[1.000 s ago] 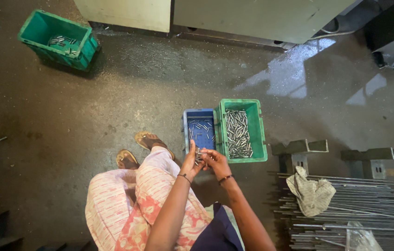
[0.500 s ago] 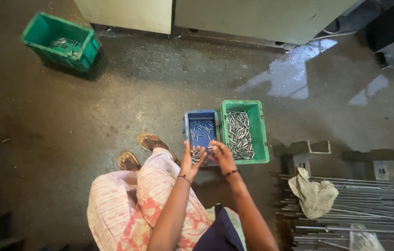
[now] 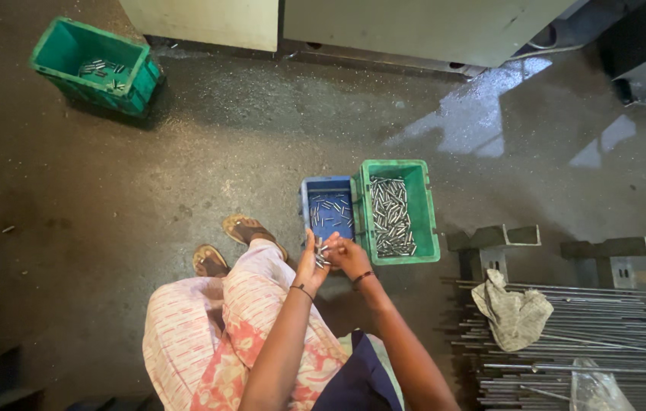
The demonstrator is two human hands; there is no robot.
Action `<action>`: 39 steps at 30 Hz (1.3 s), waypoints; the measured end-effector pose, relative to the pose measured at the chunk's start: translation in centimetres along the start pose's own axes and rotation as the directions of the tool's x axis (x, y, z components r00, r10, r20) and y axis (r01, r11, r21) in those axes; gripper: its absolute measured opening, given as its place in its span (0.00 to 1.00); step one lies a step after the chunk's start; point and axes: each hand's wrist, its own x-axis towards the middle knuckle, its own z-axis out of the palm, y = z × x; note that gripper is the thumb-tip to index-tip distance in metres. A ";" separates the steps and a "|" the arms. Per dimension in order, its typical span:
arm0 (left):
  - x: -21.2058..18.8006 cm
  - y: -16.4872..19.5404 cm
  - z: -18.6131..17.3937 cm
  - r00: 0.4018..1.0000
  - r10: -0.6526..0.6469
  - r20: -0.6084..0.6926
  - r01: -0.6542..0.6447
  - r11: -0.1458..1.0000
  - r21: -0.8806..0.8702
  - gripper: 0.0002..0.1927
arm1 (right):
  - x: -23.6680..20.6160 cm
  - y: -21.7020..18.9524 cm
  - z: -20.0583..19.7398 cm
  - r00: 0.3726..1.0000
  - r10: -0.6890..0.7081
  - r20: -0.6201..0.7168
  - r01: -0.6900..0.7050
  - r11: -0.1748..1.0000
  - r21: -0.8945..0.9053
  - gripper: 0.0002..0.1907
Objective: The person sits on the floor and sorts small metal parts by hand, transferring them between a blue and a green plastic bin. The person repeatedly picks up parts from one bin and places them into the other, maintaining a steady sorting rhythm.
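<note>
Seated person, head view looking down at concrete floor (image 3: 186, 152), damp and shiny toward the upper right.

No labels or signs legible. One clear plastic bag (image 3: 595, 384) at lower right, lying on the rod stack.

Containers:
- Blue bin (image 3: 328, 209), small, rectangular, just in front of the hands. A scatter of short metal pins in its bottom.
- Green crate (image 3: 397, 211), touching the blue bin's right side. Well filled with metal pins (image 3: 390, 217), mostly lying lengthwise.
- Second green crate (image 3: 96, 67), far off at the floor's upper left, near the pale cabinet base. A few small metal pieces in it.

Hands: left hand (image 3: 313, 261) half-curled, fingers gripping a small bunch of pins (image 3: 322, 252) upright. Right hand (image 3: 351, 256) close against it, fingertips pinching at the same bunch. Both held over the near edge of the blue bin.

Around: two sandalled feet (image 3: 250, 230) left of the blue bin. Stack of long metal rods (image 3: 612, 335) at lower right, crumpled grey rag (image 3: 513, 313) on top. Two metal channel pieces (image 3: 494, 240) beyond the rods.
</note>
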 end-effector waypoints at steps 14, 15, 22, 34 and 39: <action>-0.3 0.1 0.5 0.989 -0.051 0.137 0.047 0.999 0.028 0.43 | -0.7 -1.0 -1.1 0.998 0.034 0.047 -0.046 0.951 0.307 0.10; -0.3 0.1 0.5 0.992 -0.042 0.123 0.038 0.999 0.036 0.42 | -0.7 -1.1 -0.9 0.999 0.025 0.035 -0.035 0.953 0.301 0.10; -0.4 0.0 0.8 0.994 -0.013 0.107 0.011 1.000 0.020 0.42 | -0.9 -0.7 0.2 0.998 0.065 -0.004 -0.056 0.888 0.457 0.11; -0.8 -0.1 1.2 0.994 0.069 0.088 -0.080 0.989 0.122 0.37 | -1.1 0.1 1.1 0.999 0.053 -0.007 -0.045 0.910 0.411 0.09; -0.4 0.8 1.3 0.992 0.044 -0.115 -0.037 0.998 0.058 0.39 | -2.3 -0.6 0.0 0.992 0.038 0.116 -0.101 0.795 0.598 0.11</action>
